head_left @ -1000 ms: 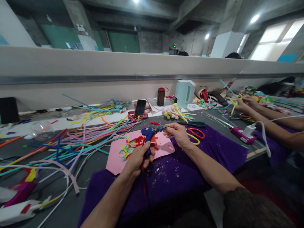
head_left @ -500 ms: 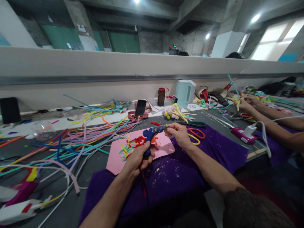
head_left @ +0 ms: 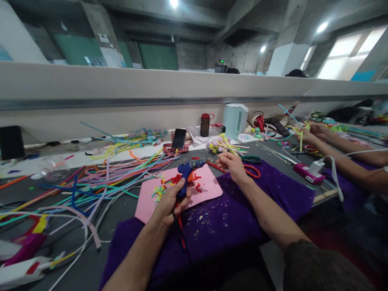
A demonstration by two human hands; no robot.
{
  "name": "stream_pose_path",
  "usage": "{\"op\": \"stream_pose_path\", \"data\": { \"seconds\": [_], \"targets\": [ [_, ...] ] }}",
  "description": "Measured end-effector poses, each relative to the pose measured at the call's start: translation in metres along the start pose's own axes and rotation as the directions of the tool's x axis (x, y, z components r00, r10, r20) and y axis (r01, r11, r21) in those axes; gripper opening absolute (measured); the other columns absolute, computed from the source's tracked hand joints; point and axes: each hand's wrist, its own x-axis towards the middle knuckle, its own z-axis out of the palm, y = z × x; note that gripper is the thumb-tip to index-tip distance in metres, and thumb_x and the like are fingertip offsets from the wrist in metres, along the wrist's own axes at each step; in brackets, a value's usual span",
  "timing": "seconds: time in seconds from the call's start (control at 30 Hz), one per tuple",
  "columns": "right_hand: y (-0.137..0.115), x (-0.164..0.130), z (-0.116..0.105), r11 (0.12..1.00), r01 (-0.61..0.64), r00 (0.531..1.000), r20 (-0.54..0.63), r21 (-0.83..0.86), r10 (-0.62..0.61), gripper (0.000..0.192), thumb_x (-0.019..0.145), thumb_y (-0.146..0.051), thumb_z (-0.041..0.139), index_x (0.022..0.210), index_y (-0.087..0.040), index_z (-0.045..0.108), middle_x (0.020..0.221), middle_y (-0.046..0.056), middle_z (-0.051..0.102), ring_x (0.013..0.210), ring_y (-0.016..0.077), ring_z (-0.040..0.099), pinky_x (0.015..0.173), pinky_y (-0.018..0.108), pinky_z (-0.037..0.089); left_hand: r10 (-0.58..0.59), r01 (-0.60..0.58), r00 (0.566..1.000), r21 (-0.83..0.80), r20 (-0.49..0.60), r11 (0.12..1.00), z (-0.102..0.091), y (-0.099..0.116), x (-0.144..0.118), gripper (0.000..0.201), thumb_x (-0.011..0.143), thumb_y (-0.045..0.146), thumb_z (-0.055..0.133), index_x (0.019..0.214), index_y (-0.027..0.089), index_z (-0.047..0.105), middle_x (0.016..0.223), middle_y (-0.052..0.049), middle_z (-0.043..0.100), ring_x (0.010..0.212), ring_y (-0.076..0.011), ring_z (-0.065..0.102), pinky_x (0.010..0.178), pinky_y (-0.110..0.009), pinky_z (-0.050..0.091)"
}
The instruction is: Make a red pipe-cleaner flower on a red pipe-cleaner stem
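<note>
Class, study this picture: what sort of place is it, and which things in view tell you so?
Probably a craft workshop with a shared workbench. Loose pipe cleaners lie across the table, the left hand grips a glue gun, and a co-worker's hands bend more stems alongside.

A craft workshop inside a bare concrete industrial hall. A long grey work surface (head_left: 91, 258) is strewn with colourful fuzzy pipe-cleaner stems (head_left: 100, 173), a pink foam sheet (head_left: 206, 190) and red-handled scissors (head_left: 253, 171). Another person's forearms (head_left: 339, 143) work alongside (same materials), beneath exposed beams and ceiling lamps (head_left: 173, 3).
</note>
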Motion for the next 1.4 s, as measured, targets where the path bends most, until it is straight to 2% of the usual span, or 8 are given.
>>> {"op": "stream_pose_path", "data": {
  "seconds": [0.1, 0.3, 0.6, 0.83, 0.97, 1.1, 1.3, 1.4],
  "targets": [
    [0.000, 0.003, -0.003, 0.999, -0.034, 0.998, 0.049, 0.019, 0.033, 0.026, 0.063, -0.034, 0.067, 0.081, -0.016, 0.063, 0.068, 0.004, 0.067, 0.054, 0.0115, 0.060, 0.044, 0.020, 0.044, 0.022, -0.023, 0.998, -0.011, -0.056, 1.000, -0.001, 0.003, 0.000, 0.027, 0.078, 0.039, 0.052, 0.077, 0.012, 0.054, 0.055, 0.001, 0.055, 0.024, 0.0000, 0.031, 0.020, -0.012, 0.017],
    [-0.001, -0.002, -0.001, 0.994, -0.099, 0.982, 0.168, 0.049, 0.090, 0.027, 0.065, -0.034, 0.066, 0.084, -0.015, 0.064, 0.071, 0.004, 0.068, 0.054, 0.0107, 0.060, 0.044, 0.019, 0.043, 0.031, -0.032, 0.997, -0.006, -0.070, 0.999, -0.002, 0.003, 0.001, 0.026, 0.079, 0.038, 0.051, 0.082, 0.012, 0.055, 0.056, 0.002, 0.056, 0.025, -0.0003, 0.032, 0.020, -0.012, 0.018],
    [-0.005, -0.010, 0.004, 0.998, 0.039, 0.986, 0.162, -0.058, -0.030, 0.015, 0.065, -0.028, 0.064, 0.063, -0.016, 0.056, 0.050, -0.004, 0.054, 0.041, 0.0064, 0.043, 0.040, 0.019, 0.032, 0.019, -0.014, 0.998, 0.067, -0.065, 0.998, -0.004, 0.001, 0.002, 0.032, 0.078, 0.043, 0.051, 0.070, 0.012, 0.055, 0.048, 0.001, 0.053, 0.024, -0.0016, 0.033, 0.022, -0.013, 0.016],
    [-0.001, -0.011, 0.007, 0.995, 0.012, 0.992, 0.123, -0.102, 0.001, 0.031, 0.073, -0.038, 0.053, 0.053, -0.016, 0.047, 0.044, -0.005, 0.042, 0.035, 0.0048, 0.031, 0.035, 0.020, 0.018, 0.083, -0.078, 0.996, 0.176, -0.022, 0.981, -0.007, -0.004, 0.004, 0.041, 0.075, 0.050, 0.050, 0.065, 0.011, 0.057, 0.037, 0.002, 0.048, 0.023, -0.0023, 0.030, 0.025, -0.014, 0.013],
    [-0.003, -0.009, 0.005, 0.990, 0.043, 0.992, 0.121, -0.131, -0.027, 0.026, 0.070, -0.040, 0.059, 0.063, -0.015, 0.055, 0.051, -0.004, 0.050, 0.042, 0.0057, 0.038, 0.040, 0.020, 0.025, 0.083, -0.073, 0.996, 0.230, -0.035, 0.970, -0.003, -0.003, 0.001, 0.044, 0.076, 0.052, 0.048, 0.061, 0.011, 0.056, 0.035, 0.001, 0.047, 0.022, -0.0020, 0.030, 0.026, -0.014, 0.012],
    [-0.007, -0.009, 0.003, 0.983, 0.048, 0.980, 0.200, -0.180, -0.011, 0.024, 0.070, -0.039, 0.060, 0.074, -0.015, 0.062, 0.062, 0.000, 0.058, 0.050, 0.0075, 0.045, 0.044, 0.020, 0.030, 0.091, -0.073, 0.995, 0.299, -0.045, 0.951, -0.001, -0.003, 0.000, 0.045, 0.076, 0.052, 0.049, 0.061, 0.011, 0.057, 0.036, 0.000, 0.049, 0.022, -0.0017, 0.030, 0.027, -0.013, 0.012],
    [-0.005, -0.009, 0.002, 0.952, 0.056, 0.966, 0.256, -0.300, 0.024, 0.022, 0.070, -0.036, 0.061, 0.067, -0.014, 0.062, 0.056, -0.001, 0.056, 0.049, 0.0072, 0.046, 0.045, 0.019, 0.030, 0.138, -0.116, 0.990, 0.370, -0.034, 0.922, -0.005, -0.007, 0.002, 0.044, 0.076, 0.051, 0.050, 0.060, 0.010, 0.056, 0.038, -0.002, 0.051, 0.023, -0.0019, 0.031, 0.027, -0.014, 0.014],
    [-0.006, -0.006, -0.003, 0.945, 0.067, 0.941, 0.334, -0.321, 0.047, 0.018, 0.067, -0.030, 0.064, 0.063, -0.013, 0.060, 0.053, -0.002, 0.054, 0.048, 0.0070, 0.045, 0.047, 0.019, 0.032, 0.161, -0.124, 0.985, 0.398, -0.062, 0.909, -0.004, -0.007, 0.001, 0.039, 0.073, 0.050, 0.053, 0.063, 0.012, 0.054, 0.040, 0.000, 0.052, 0.025, -0.0035, 0.034, 0.027, -0.014, 0.019]
  ]
}}
